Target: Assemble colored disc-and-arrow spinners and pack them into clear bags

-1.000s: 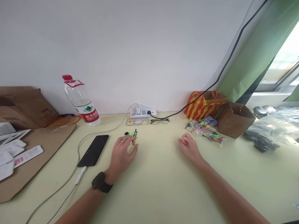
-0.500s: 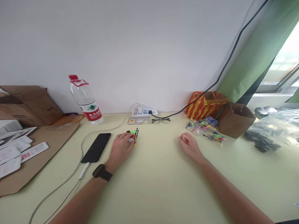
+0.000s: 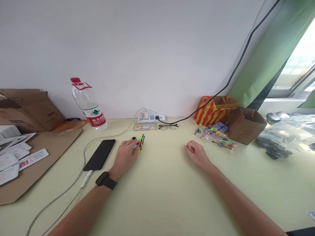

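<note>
My left hand (image 3: 125, 155) lies on the pale yellow table (image 3: 167, 190), fingers curled round a small bundle of coloured plastic sticks (image 3: 141, 144) that stands up between the fingertips. A ring shows on one finger and a dark watch (image 3: 106, 180) on the wrist. A green disc (image 3: 138, 138) and a black disc (image 3: 133, 138) lie just beyond the fingertips. My right hand (image 3: 196, 153) rests on the table to the right, fingers loosely curled with nothing visible in them.
A black phone (image 3: 99, 154) on a white cable lies left of my left hand. At the back stand a water bottle (image 3: 88, 105), a power strip (image 3: 150, 117), glasses (image 3: 167, 126), a striped bag (image 3: 211, 110), a cardboard box (image 3: 246, 126) and clear bags of coloured parts (image 3: 215, 136). Cardboard with white packets (image 3: 22, 157) is at the left.
My left hand has slid away from me with the bundle of sticks, up to the green and black discs. My right hand has stayed in place.
</note>
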Action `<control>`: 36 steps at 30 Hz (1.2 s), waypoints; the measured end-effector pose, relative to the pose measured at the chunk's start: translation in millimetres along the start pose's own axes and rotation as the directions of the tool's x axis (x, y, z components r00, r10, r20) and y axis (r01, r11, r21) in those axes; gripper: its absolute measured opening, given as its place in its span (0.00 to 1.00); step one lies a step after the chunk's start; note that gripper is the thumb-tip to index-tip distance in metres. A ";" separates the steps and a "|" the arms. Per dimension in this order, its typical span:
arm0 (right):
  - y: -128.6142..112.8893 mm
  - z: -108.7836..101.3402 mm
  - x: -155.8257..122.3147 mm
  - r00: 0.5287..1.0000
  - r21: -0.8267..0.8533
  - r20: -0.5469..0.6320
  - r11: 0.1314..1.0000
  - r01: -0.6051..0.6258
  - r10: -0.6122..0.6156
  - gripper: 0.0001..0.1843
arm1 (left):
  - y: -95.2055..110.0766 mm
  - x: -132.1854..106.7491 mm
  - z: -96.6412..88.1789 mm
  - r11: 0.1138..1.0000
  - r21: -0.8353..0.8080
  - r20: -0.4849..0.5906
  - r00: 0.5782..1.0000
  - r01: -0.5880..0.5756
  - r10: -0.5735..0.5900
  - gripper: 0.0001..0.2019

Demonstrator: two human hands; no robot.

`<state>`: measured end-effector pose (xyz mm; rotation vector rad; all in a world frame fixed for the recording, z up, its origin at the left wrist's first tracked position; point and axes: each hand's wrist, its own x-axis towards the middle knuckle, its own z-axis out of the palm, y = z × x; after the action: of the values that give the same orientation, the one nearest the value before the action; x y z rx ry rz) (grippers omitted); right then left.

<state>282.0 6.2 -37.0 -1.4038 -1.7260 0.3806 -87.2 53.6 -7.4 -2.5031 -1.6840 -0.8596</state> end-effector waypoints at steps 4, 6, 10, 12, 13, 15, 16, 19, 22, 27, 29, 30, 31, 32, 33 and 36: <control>-2.8 0.4 -1.0 1.000 -0.010 0.030 1.000 0.007 -0.007 0.23 | -1.0 0.9 0.3 1.000 -0.002 -0.002 1.000 0.006 -0.006 0.12; -4.7 0.1 -1.8 0.999 -0.010 0.039 1.000 0.010 -0.009 0.23 | -1.8 0.9 1.4 1.000 0.004 -0.011 1.000 0.008 -0.008 0.12; -7.1 -0.4 -2.5 0.998 -0.002 0.055 1.000 0.015 -0.015 0.22 | -2.7 1.4 2.9 1.000 0.009 -0.015 1.000 -0.005 0.005 0.14; -7.7 -0.6 -2.3 0.998 -0.003 0.057 1.000 0.016 -0.016 0.22 | -1.6 2.3 1.6 1.000 -0.002 -0.043 0.999 -0.009 0.009 0.14; -7.9 -0.6 -2.1 0.998 -0.004 0.057 1.000 0.016 -0.016 0.22 | -0.4 2.8 0.5 1.000 -0.011 -0.068 0.998 -0.013 0.012 0.14; -8.2 -0.5 -2.0 0.998 -0.005 0.060 1.000 0.014 -0.014 0.22 | 3.6 3.2 -2.0 0.999 -0.042 -0.119 0.993 -0.029 0.024 0.13; -8.4 -0.5 -2.0 0.998 -0.004 0.063 1.000 0.014 -0.014 0.22 | 6.5 2.8 -3.1 0.997 -0.066 -0.136 0.990 -0.044 0.035 0.13; -9.6 -0.2 -2.6 0.997 -0.005 0.070 1.000 0.015 -0.015 0.21 | 19.4 -2.0 -4.2 0.980 -0.170 -0.105 0.991 -0.105 0.087 0.12; -12.2 -0.2 -3.5 0.996 -0.016 0.083 1.000 0.020 -0.019 0.21 | 37.3 -11.7 -2.9 0.943 -0.278 0.013 0.981 -0.184 0.195 0.11; -16.9 -2.5 -4.1 0.988 -0.061 0.151 0.997 0.037 -0.027 0.17 | 57.0 -22.2 -2.7 0.896 -0.298 0.157 0.909 -0.330 0.387 0.14; -17.6 -3.7 -3.5 0.985 -0.072 0.168 0.996 0.043 -0.030 0.16 | 54.3 -20.8 -3.5 0.905 -0.249 0.101 0.921 -0.344 0.378 0.15; -17.5 -4.2 -3.2 0.984 -0.074 0.173 0.996 0.046 -0.033 0.14 | 50.8 -19.2 -3.6 0.921 -0.213 0.055 0.937 -0.327 0.346 0.15; -17.3 -4.7 -2.9 0.983 -0.074 0.178 0.996 0.050 -0.036 0.13 | 46.4 -17.5 -3.6 0.938 -0.168 0.017 0.951 -0.302 0.309 0.15; -16.9 -5.0 -2.8 0.982 -0.069 0.185 0.996 0.054 -0.041 0.10 | 41.5 -15.7 -3.2 0.956 -0.117 -0.008 0.963 -0.268 0.269 0.15; -16.3 -5.1 -2.9 0.981 -0.060 0.190 0.997 0.058 -0.045 0.08 | 36.7 -14.1 -2.5 0.971 -0.065 -0.018 0.973 -0.230 0.230 0.14; -14.0 -5.1 -4.1 0.980 -0.027 0.192 0.998 0.055 -0.049 0.07 | 25.3 -10.9 0.6 0.989 0.033 0.000 0.989 -0.146 0.146 0.13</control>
<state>276.8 -3.3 -26.1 -1.3791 -1.9279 0.4741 -68.2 33.7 -5.5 -2.5632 -1.4787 -0.8147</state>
